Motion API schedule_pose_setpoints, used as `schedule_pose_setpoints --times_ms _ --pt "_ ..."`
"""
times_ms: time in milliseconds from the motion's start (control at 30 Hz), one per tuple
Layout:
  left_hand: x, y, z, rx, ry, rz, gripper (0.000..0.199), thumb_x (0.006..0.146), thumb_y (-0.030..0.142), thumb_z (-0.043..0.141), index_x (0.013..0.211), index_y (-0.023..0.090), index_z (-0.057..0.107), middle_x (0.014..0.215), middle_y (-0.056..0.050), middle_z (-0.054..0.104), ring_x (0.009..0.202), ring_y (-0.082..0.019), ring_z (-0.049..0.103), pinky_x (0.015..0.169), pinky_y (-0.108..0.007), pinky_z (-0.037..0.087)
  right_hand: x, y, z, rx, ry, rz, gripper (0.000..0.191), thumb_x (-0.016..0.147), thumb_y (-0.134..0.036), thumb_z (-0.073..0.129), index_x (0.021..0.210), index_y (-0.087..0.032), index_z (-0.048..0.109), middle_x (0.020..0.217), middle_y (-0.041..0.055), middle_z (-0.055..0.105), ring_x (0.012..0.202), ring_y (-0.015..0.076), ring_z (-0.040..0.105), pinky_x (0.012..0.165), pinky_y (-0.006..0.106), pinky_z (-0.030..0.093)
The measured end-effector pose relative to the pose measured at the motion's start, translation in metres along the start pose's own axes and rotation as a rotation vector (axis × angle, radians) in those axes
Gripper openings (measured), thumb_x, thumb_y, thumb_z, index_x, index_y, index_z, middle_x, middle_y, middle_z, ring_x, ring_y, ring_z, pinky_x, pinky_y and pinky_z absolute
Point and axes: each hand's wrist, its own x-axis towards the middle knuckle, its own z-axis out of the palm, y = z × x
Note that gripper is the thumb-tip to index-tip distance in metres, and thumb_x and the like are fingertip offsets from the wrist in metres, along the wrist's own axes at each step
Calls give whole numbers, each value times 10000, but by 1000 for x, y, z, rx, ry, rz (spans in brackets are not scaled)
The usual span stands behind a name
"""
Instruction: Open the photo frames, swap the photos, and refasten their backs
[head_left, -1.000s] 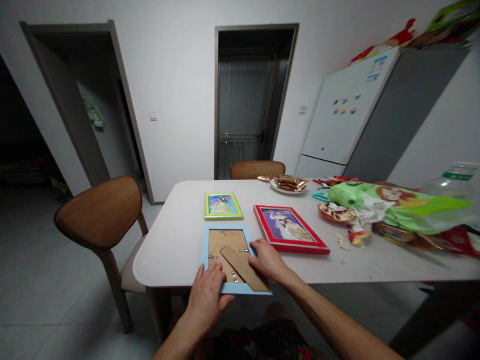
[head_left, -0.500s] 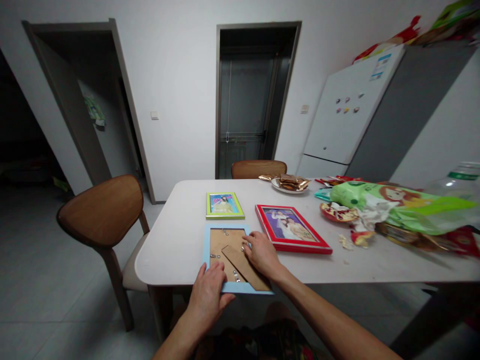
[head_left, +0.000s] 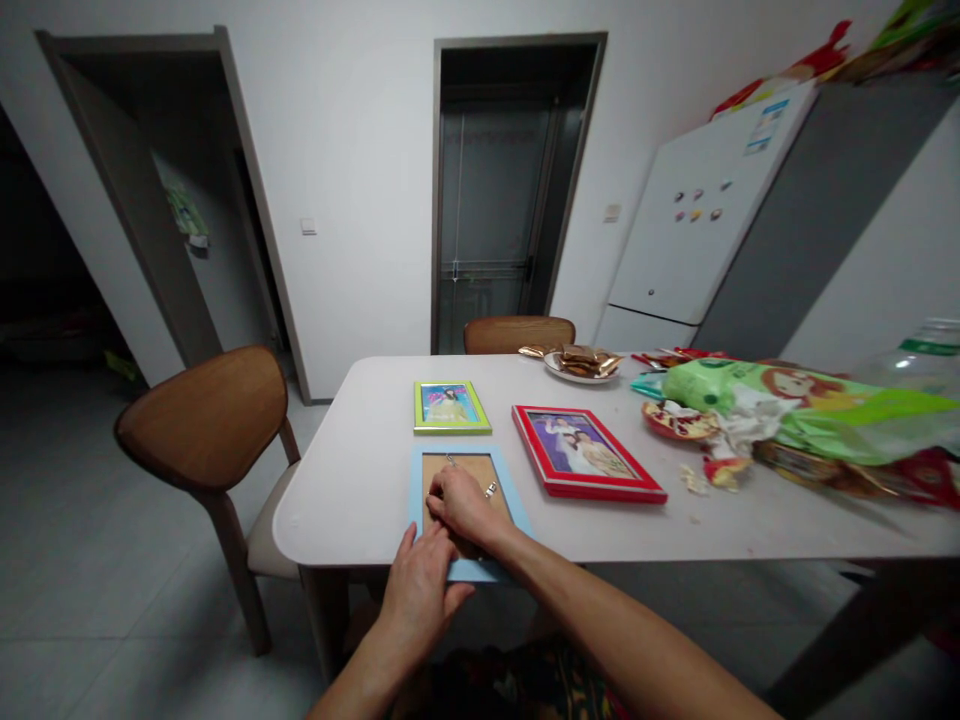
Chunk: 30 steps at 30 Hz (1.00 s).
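Note:
A light blue picture frame (head_left: 512,487) lies back side up at the table's near edge, with a brown backing board and small metal clips. My left hand (head_left: 424,575) rests on its lower left corner, fingers spread. Over the left part of the backing is my right hand (head_left: 463,503), its fingers pinched together; what they hold, if anything, is hidden. Behind stands a lime green frame (head_left: 451,431) with a photo, lying face up. To the right lies a red frame (head_left: 551,480), also photo side up.
On the white table (head_left: 337,450) are a plate (head_left: 559,372) of wrapped snacks, a pomegranate piece (head_left: 679,422) and a green bag (head_left: 840,410) at the right. A wooden chair (head_left: 206,420) stands left, another (head_left: 517,335) behind the table.
My right hand has moved left, from the backing's right side to its left part. The right clip now shows; the stand flap is hidden by my right hand and forearm. My left hand stays in place.

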Motion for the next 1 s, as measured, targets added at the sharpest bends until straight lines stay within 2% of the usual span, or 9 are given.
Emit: schedule_pose_setpoints --times_ms 133,267,500,600,667,733,867,933,1000 --pt "0 -2 2 -3 -5 -16 388 637 210 643 999 159 514 1183 -129 517 1142 -245 424 1001 -487 234 4 10 -3 -28 51 29 210 754 -250 468 761 -171 662 765 45 633 718 121 542 658 195 371" --pt "-1 -2 2 -10 -16 -14 299 631 227 656 902 164 547 1180 -123 522 1134 -250 433 998 -488 237 13 30 -7 -111 140 175 286 799 -238 383 882 -163 647 852 88 593 837 165 510 757 256 354" --pt "-1 -3 3 -19 23 12 388 624 215 660 984 158 526 1138 -121 551 1109 -251 457 988 -494 256 24 38 -1 -143 104 310 301 771 -262 411 996 -307 607 937 71 527 890 214 460 724 316 356" --pt "-1 -5 5 -11 53 19 375 622 206 661 971 160 532 1130 -115 558 1102 -247 465 982 -496 268 22 35 -4 -129 95 314 320 776 -270 403 1035 -301 588 960 73 527 909 216 455 748 323 352" --pt "-1 -6 6 -8 65 26 355 625 208 659 955 165 535 1133 -111 557 1097 -244 469 977 -499 274 14 33 -9 -86 104 272 365 766 -252 411 1105 -263 545 991 83 532 928 214 455 780 327 348" --pt "-1 -7 6 -14 67 31 347 622 213 662 942 170 537 1126 -106 561 1092 -242 475 974 -500 276 -1 33 -19 -15 80 149 389 739 -217 434 1113 -229 540 1053 86 523 968 205 448 829 324 334" --pt "1 -10 5 -35 61 35 349 606 209 673 925 174 538 1086 -95 583 1090 -240 475 978 -494 269 -39 34 -45 129 -164 -159 322 678 -189 493 966 -229 631 1148 65 485 1052 201 427 904 323 297" --pt "2 -11 5 -43 62 35 358 609 205 668 939 177 532 1073 -92 588 1089 -241 474 978 -498 265 -54 33 -54 173 -285 -193 317 649 -189 530 939 -246 644 1207 59 448 1107 218 396 935 352 264" --pt "2 -11 5 -45 61 30 375 613 203 663 960 173 523 1065 -96 589 1091 -243 472 977 -502 261 -62 31 -58 184 -318 -188 290 640 -202 555 907 -256 655 1251 57 414 1152 234 354 962 387 213"
